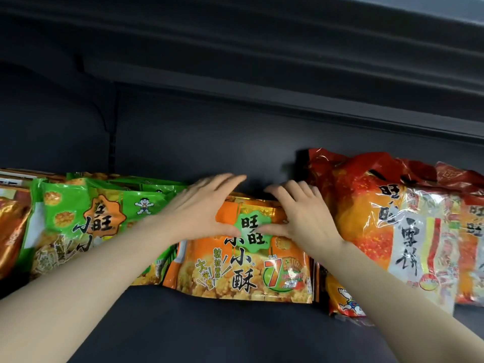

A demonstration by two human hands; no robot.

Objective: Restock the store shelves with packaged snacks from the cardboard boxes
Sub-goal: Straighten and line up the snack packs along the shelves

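An orange snack bag with a green badge stands in the middle of the dark shelf, leaning back. My left hand lies flat on its upper left, fingers straight and reaching past the top edge. My right hand presses its upper right with spread fingers, thumb on the green badge. Both hands touch the bag without curling round it. More orange bags seem to stand behind it, mostly hidden by my hands.
Green snack bags stand in a row to the left, with a red-gold bag at the far left. Large red rice-cracker bags stand to the right. The dark back panel rises behind; a shelf underside hangs overhead.
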